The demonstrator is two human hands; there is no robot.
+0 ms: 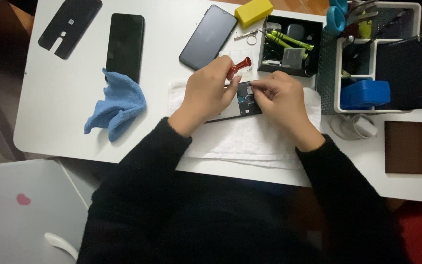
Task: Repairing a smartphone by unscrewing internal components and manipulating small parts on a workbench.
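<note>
**Head view: both hands on an opened phone**

Head camera looks straight down on the opened phone (242, 100), which lies on a white towel (250, 137) so that it does not slide or scratch on the counter (59, 98). That phone is my landmark for everything else.

My left hand (208, 90) rests on the phone's left part and pins it down. Its fingers are curled shut around a red-handled screwdriver (239, 66), the handle sticking out above the phone's top edge. My right hand (282, 100) comes in from the phone's right; its fingers (260, 87) are pinched together at the top of the exposed inner parts. Whether they grip a small piece there I cannot tell; anything between them is too tiny to see.

Above the phone stands a black parts box (289, 46) with green-handled tools, close enough to reach. Far left of the phone lie a blue cloth (118, 105), a dark phone (125, 44) and a black back cover (69, 24). Another dark phone (207, 36) sits up and left of the opened one, a yellow block (253, 12) beyond it.

My hands hide most of the opened phone; the screwdriver's tip is covered too. Right of the phone, a white organiser (382, 58) runs off the top edge.
</note>
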